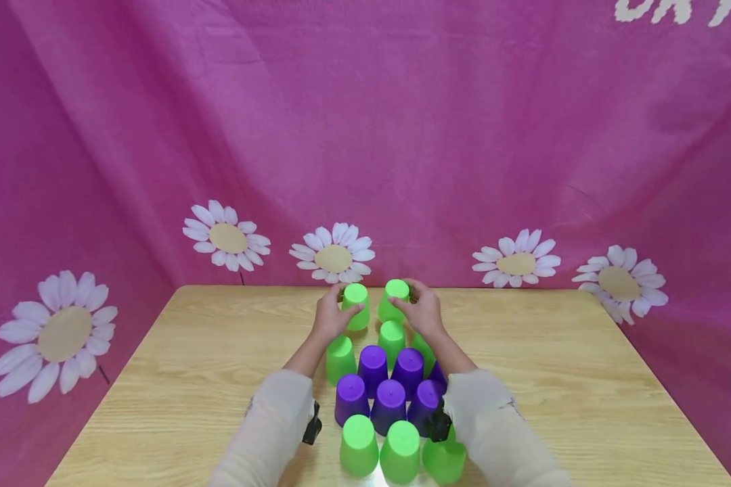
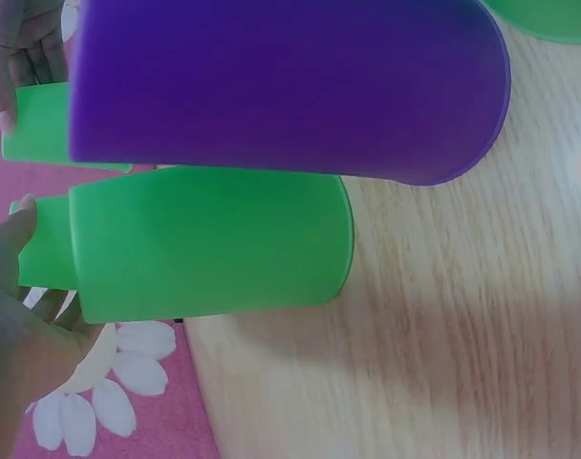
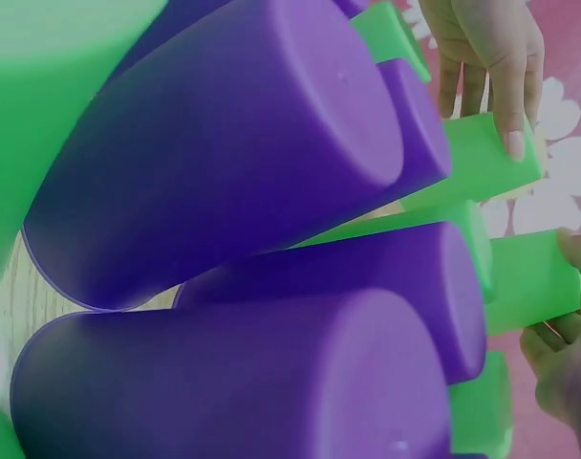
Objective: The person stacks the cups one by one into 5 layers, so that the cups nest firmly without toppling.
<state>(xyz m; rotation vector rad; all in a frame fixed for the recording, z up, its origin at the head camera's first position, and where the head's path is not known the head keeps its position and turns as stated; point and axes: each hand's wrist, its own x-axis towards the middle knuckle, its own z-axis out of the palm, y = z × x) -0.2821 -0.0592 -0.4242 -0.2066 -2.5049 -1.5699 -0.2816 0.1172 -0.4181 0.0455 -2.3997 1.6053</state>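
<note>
At the far end of a group of upside-down plastic cups, my left hand (image 1: 329,318) grips a green cup (image 1: 356,312) between thumb and fingers. Just to its right, my right hand (image 1: 428,314) holds another green cup (image 1: 395,289) the same way, its thumb across the near side. A gap separates these two cups. Nearer to me stand a green cup (image 1: 340,362) on the left and a green cup (image 1: 392,343) in the middle, with one more green cup (image 1: 424,353) partly hidden by my right forearm.
Behind these come two rows of purple cups (image 1: 390,406), then a front row of green cups (image 1: 400,452), all on the wooden table (image 1: 219,365). My right sleeve covers part of the right-hand cups. A pink cloth (image 1: 402,135) with printed daisies hangs along the table's back edge.
</note>
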